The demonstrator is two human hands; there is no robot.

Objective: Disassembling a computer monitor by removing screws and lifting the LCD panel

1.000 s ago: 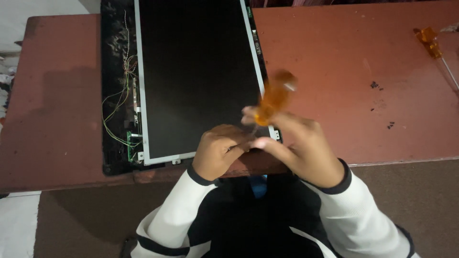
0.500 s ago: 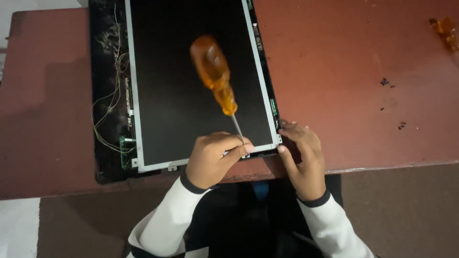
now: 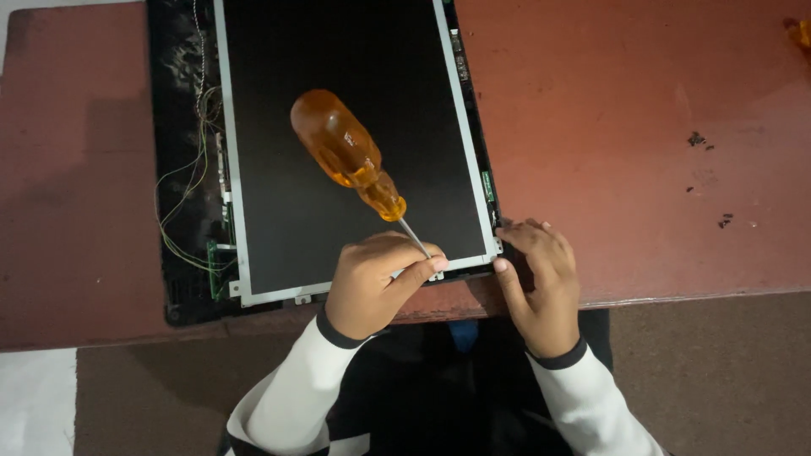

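A dark laptop screen panel (image 3: 279, 127) with a silver frame lies in its black lid shell (image 3: 182, 169) on a reddish table (image 3: 634, 127). My left hand (image 3: 372, 287) pinches the metal shaft of an orange-handled screwdriver (image 3: 342, 152). The tip sits at the panel's near edge and the handle leans away over the screen. My right hand (image 3: 541, 283) rests on the lid's near right corner, fingers spread, touching the frame and holding nothing.
Thin green and white wires (image 3: 182, 219) run along the lid's left side. Small dark specks (image 3: 697, 139) lie on the table to the right. Part of another orange tool (image 3: 798, 32) shows at the top right edge. The floor lies below the table's near edge.
A second ago my right hand gripped the screwdriver handle. It has let go and moved to the lid's corner, while my left hand keeps the shaft at the panel edge.
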